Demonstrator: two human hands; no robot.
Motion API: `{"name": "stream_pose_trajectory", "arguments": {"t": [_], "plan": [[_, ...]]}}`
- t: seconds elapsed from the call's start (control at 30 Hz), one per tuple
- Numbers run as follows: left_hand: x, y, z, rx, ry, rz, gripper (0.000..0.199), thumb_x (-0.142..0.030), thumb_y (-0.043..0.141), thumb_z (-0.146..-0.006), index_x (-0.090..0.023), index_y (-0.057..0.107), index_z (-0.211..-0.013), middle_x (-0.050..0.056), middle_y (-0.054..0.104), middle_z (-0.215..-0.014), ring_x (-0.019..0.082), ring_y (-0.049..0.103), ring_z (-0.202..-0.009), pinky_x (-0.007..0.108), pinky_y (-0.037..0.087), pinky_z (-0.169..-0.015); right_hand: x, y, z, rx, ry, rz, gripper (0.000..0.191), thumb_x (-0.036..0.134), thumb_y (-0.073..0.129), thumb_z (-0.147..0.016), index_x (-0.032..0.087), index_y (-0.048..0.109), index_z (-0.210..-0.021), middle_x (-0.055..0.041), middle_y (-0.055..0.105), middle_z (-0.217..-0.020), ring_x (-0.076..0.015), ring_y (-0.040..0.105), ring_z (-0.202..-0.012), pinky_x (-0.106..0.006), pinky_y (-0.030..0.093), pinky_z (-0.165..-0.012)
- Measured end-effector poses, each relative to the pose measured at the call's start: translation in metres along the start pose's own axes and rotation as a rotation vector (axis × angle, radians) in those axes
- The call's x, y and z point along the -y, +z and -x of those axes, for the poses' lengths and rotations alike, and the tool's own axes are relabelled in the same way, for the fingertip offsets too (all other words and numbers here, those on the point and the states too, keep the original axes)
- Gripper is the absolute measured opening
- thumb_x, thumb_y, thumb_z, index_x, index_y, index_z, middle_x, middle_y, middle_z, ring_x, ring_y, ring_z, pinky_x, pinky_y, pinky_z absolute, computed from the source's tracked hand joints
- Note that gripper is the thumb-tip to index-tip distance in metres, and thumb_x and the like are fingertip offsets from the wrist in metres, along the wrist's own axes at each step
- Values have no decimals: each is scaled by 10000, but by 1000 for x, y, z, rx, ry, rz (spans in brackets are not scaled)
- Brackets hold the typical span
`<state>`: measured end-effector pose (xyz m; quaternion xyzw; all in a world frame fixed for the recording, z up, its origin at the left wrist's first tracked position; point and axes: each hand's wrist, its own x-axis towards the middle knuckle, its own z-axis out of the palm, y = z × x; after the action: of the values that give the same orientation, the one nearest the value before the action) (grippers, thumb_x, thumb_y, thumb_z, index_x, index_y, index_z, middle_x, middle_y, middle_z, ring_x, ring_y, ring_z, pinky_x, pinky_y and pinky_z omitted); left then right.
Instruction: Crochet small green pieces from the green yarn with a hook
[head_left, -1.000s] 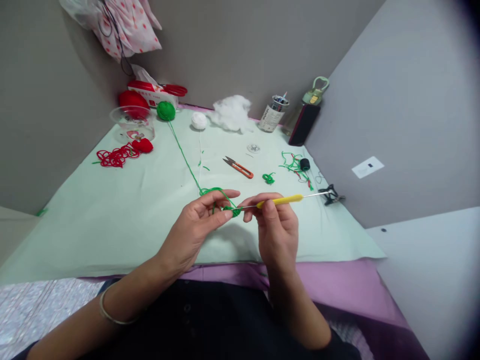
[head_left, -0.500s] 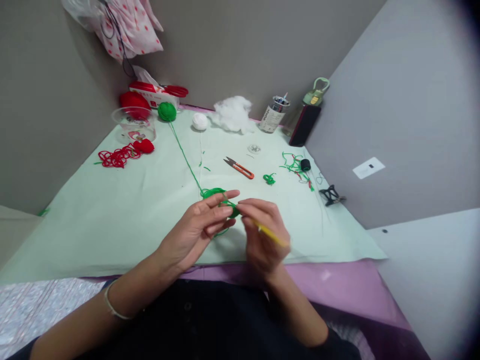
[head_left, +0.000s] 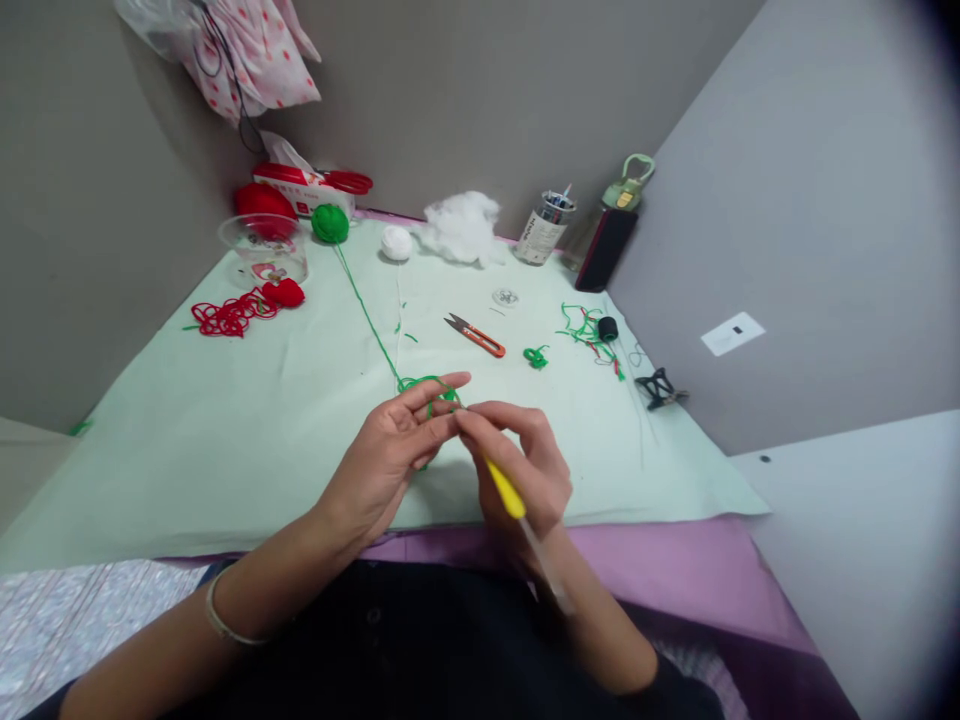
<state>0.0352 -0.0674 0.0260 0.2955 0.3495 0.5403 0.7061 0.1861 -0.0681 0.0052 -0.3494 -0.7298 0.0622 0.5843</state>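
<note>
My left hand (head_left: 386, 450) is pinched on green yarn (head_left: 421, 384), with the index finger stretched out and a strand looped about the fingers. The small worked piece of yarn is mostly hidden by the fingertips. My right hand (head_left: 532, 465) grips a crochet hook (head_left: 505, 488) by its yellow handle, whose pale end points down toward my forearm. The hook's tip meets the yarn at the left fingertips, and both hands touch there. From the yarn a strand runs up to a green yarn ball (head_left: 330, 223) at the back left.
Orange thread snips (head_left: 475, 336) lie beyond my hands, beside a small green yarn coil (head_left: 535, 357). Red yarn (head_left: 229, 315) and a clear tub (head_left: 264, 262) stand left. White stuffing (head_left: 461, 228), a pen cup (head_left: 545, 230) and a phone against a bottle (head_left: 609, 245) line the back.
The right hand has turned, swinging the hook's handle from pointing right to pointing down toward me. Its fingertips have moved slightly left, against the left thumb. The left hand keeps the yarn.
</note>
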Motion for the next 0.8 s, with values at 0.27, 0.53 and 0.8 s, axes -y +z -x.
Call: {"name": "stream_pose_trajectory", "arguments": {"t": [0.27,0.53,0.8], "plan": [[-2,-7,-2,31,-62,104,267,-205,873,-805,-223,863,-1072,-26,646,-828,27,389,-569,219,544,-852,-6,-7,-13,-37,430,-516,186,247,618,-1036,280,800,-1028,-18,747,-910,-148,677,-742,-321,576,-702],[1,-4,2,5,71,-140,240,-284,827,-874,-272,854,-1112,2,671,-895,57,438,-629,196,384,-599,-10,-4,-8,14,557,-635,150,336,662,-1022,286,804,-1027,-13,768,-895,-146,657,-740,-320,539,-737],[-4,0,3,-6,14,-99,432,-276,871,-813,-258,805,-1240,15,636,-921,89,416,-679,200,335,-554,-11,-4,-10,19,541,-671,154,349,678,-1008,267,808,-1025,-18,743,-908,-138,648,-715,-312,525,-690]]}}
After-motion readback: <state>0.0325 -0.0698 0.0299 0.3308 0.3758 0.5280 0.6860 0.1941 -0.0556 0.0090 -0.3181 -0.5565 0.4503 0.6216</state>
